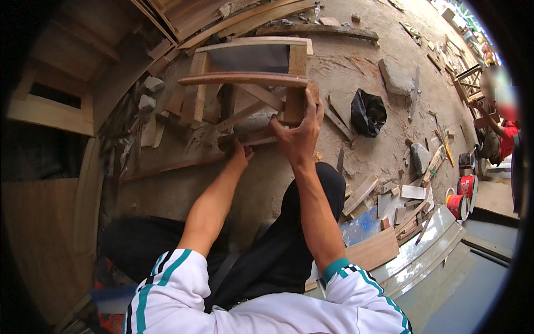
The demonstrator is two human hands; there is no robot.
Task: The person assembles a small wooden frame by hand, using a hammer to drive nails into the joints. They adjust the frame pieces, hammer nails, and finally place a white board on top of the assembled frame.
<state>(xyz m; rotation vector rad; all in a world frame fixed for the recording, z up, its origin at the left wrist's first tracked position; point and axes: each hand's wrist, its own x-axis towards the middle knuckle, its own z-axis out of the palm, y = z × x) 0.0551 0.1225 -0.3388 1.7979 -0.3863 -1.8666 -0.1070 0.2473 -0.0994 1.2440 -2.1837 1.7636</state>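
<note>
R hand (300, 131) grips wooden frame (242, 79) by R corner, fingers round it; L hand (240, 155) at near edge, can't tell if fingers grip; blk bag (368, 113) beyond R edge.

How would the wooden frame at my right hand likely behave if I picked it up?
The wooden frame would probably feel stiff, since it is built from solid-looking wooden pieces. Wide openings between them suggest it may be light for its size. Your right hand is at one corner, so lifting from there alone could make it tilt.
</note>
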